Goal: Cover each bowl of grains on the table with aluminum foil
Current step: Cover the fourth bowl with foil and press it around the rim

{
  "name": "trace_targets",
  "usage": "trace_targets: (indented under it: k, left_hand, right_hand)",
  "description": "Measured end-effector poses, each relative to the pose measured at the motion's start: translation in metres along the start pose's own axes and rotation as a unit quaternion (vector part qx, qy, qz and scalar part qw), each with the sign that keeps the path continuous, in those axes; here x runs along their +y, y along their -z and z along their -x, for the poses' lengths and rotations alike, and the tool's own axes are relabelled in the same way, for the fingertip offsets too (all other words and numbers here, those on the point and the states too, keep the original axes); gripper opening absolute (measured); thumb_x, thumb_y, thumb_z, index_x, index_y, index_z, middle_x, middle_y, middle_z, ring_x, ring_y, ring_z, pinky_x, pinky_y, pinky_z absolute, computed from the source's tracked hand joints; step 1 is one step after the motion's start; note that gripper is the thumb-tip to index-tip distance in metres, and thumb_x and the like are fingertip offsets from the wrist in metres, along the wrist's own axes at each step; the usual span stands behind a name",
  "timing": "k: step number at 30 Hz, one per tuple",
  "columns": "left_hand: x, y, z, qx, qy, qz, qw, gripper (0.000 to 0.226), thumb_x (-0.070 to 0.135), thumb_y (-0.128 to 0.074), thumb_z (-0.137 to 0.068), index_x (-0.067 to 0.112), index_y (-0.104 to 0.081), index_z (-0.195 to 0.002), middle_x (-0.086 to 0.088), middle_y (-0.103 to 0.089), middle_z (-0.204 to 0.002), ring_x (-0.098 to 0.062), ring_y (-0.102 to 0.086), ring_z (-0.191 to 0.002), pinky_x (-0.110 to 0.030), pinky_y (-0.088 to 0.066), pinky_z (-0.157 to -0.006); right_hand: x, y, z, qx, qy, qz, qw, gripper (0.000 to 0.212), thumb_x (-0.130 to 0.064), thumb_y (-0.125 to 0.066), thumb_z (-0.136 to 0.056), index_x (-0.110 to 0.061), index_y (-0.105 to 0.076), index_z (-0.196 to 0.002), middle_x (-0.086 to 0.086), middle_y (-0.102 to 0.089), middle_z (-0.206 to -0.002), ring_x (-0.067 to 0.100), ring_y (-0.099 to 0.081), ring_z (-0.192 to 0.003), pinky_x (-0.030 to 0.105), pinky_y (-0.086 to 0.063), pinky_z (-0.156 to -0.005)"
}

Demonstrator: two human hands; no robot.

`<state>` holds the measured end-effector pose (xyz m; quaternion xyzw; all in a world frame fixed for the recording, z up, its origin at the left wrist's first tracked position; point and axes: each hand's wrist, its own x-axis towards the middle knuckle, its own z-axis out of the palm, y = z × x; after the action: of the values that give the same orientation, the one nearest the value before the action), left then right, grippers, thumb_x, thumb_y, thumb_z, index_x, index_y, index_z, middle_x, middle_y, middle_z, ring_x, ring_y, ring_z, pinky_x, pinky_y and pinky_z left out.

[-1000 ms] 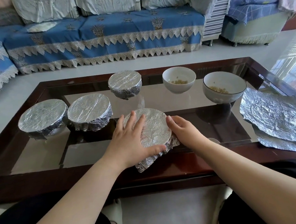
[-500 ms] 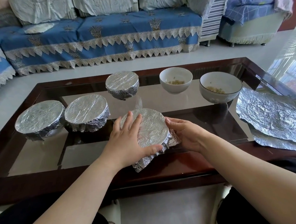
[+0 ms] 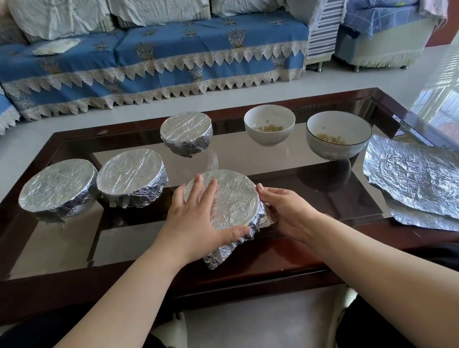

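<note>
Three foil-covered bowls sit finished on the glass tabletop (image 3: 249, 156): the far-left wrapped bowl (image 3: 57, 187), the second wrapped bowl (image 3: 132, 179) just beside it, and the rear wrapped bowl (image 3: 186, 133) farther back. None of these looks at risk.

The bowl being wrapped (image 3: 231, 198) stands near the front edge of the tabletop. The left hand (image 3: 196, 221) lies flat on its foil top, fingers spread and straight, thumb along the near rim, its grip closed on nothing. A loose foil flap (image 3: 219, 252) hangs crumpled below that thumb; left untucked, it would probably spring open. The right hand (image 3: 288, 214) cups the bowl's right side, fingers curled against the foil skirt. Too hard a squeeze there could tear the thin sheet, and a sideways push could slide the bowl on the slick glass.

Farther right, the white bowl (image 3: 269, 124) and the dark-rimmed bowl (image 3: 338, 135) stand uncovered, grains showing. The spare foil sheets (image 3: 424, 179) lie at the right end, where an elbow could likely snag them.
</note>
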<state>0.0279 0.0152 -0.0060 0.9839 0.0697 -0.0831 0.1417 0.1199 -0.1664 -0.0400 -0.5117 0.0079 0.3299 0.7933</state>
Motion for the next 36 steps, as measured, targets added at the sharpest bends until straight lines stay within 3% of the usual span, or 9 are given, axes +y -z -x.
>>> trace_targets:
  k: [5, 9, 16, 19, 21, 27, 30, 32, 36]
  left_hand:
    - [0.0, -0.001, -0.001, 0.003, 0.0, -0.003, 1.0, 0.125, 0.095, -0.036, -0.058, 0.035, 0.011, -0.157, 0.007, 0.019, -0.164, -0.026, 0.017, -0.15, -0.047, 0.0, -0.121]
    - [0.001, 0.0, -0.001, 0.002, 0.001, 0.0, 1.0, 0.126, 0.096, -0.032, -0.055, 0.036, 0.011, -0.156, 0.007, 0.019, -0.164, -0.025, 0.018, -0.15, -0.046, 0.0, -0.121]
    - [0.001, -0.002, -0.001, 0.008, 0.002, -0.003, 1.0, 0.124, 0.095, -0.035, -0.058, 0.036, 0.01, -0.157, 0.006, 0.019, -0.164, -0.026, 0.017, -0.15, -0.047, -0.001, -0.121]
    - [0.001, -0.002, 0.0, 0.01, 0.001, -0.002, 1.0, 0.123, 0.094, -0.037, -0.06, 0.035, 0.009, -0.157, 0.006, 0.018, -0.165, -0.026, 0.016, -0.15, -0.047, -0.002, -0.121]
    - [0.001, -0.002, 0.0, 0.009, 0.001, -0.002, 1.0, 0.123, 0.095, -0.036, -0.059, 0.035, 0.009, -0.157, 0.006, 0.018, -0.165, -0.025, 0.017, -0.149, -0.047, -0.002, -0.121]
    - [0.002, -0.001, 0.0, 0.007, 0.005, -0.001, 1.0, 0.125, 0.096, -0.033, -0.056, 0.035, 0.009, -0.157, 0.006, 0.018, -0.165, -0.025, 0.015, -0.15, -0.047, -0.002, -0.121]
    - [0.002, -0.001, 0.001, 0.007, 0.008, 0.0, 1.0, 0.126, 0.097, -0.033, -0.056, 0.034, 0.009, -0.157, 0.007, 0.018, -0.165, -0.025, 0.016, -0.149, -0.048, -0.003, -0.121]
    - [0.003, 0.0, 0.0, 0.006, 0.011, 0.001, 1.0, 0.125, 0.096, -0.032, -0.057, 0.034, 0.01, -0.157, 0.006, 0.019, -0.164, -0.026, 0.016, -0.15, -0.049, -0.003, -0.121]
    - [0.004, 0.0, -0.001, 0.003, 0.012, -0.002, 1.0, 0.126, 0.097, -0.029, -0.054, 0.035, 0.011, -0.157, 0.006, 0.02, -0.164, -0.027, 0.017, -0.149, -0.049, -0.003, -0.121]
  right_hand:
    - [0.004, -0.003, -0.004, 0.055, 0.014, 0.032, 0.998, 0.027, -0.021, -0.057, -0.097, 0.005, -0.065, -0.102, 0.014, -0.069, -0.083, 0.025, -0.065, -0.071, 0.035, -0.057, -0.069]
    - [0.004, -0.009, -0.008, 0.11, 0.022, 0.065, 0.992, 0.021, -0.02, -0.063, -0.095, -0.001, -0.065, -0.088, 0.012, -0.068, -0.076, 0.021, -0.062, -0.061, 0.03, -0.055, -0.057]
    - [0.004, -0.012, -0.016, 0.146, 0.008, 0.117, 0.982, 0.014, -0.018, -0.068, -0.092, -0.005, -0.067, -0.087, 0.01, -0.068, -0.072, 0.02, -0.062, -0.056, 0.029, -0.054, -0.053]
    - [0.005, -0.012, -0.02, 0.16, 0.043, 0.14, 0.976, 0.004, -0.009, -0.065, -0.092, -0.008, -0.063, -0.096, 0.007, -0.064, -0.073, 0.02, -0.058, -0.06, 0.034, -0.052, -0.061]
    - [0.006, -0.012, -0.022, 0.167, 0.081, 0.162, 0.969, 0.015, 0.0, -0.064, -0.089, -0.01, -0.061, -0.1, 0.0, -0.055, -0.07, 0.017, -0.051, -0.06, 0.033, -0.048, -0.063]
    - [-0.001, -0.015, -0.017, 0.198, 0.153, 0.306, 0.918, 0.029, 0.008, -0.059, -0.079, -0.019, -0.068, -0.071, 0.0, -0.072, -0.074, 0.013, -0.065, -0.063, 0.032, -0.057, -0.064]
    - [-0.009, -0.016, -0.012, 0.195, 0.162, 0.378, 0.89, 0.044, 0.005, -0.045, -0.082, -0.029, -0.068, -0.067, 0.0, -0.068, -0.064, 0.009, -0.052, -0.049, 0.025, -0.044, -0.053]
    - [-0.014, -0.015, -0.007, 0.177, 0.16, 0.414, 0.879, 0.043, -0.002, -0.043, -0.087, -0.032, -0.069, -0.07, 0.003, -0.068, -0.063, 0.014, -0.048, -0.051, 0.027, -0.039, -0.054]
    - [-0.016, -0.015, 0.005, 0.145, 0.165, 0.501, 0.837, 0.033, -0.025, -0.044, -0.097, -0.013, -0.071, -0.083, 0.005, -0.07, -0.078, 0.02, -0.061, -0.073, 0.032, -0.046, -0.067]
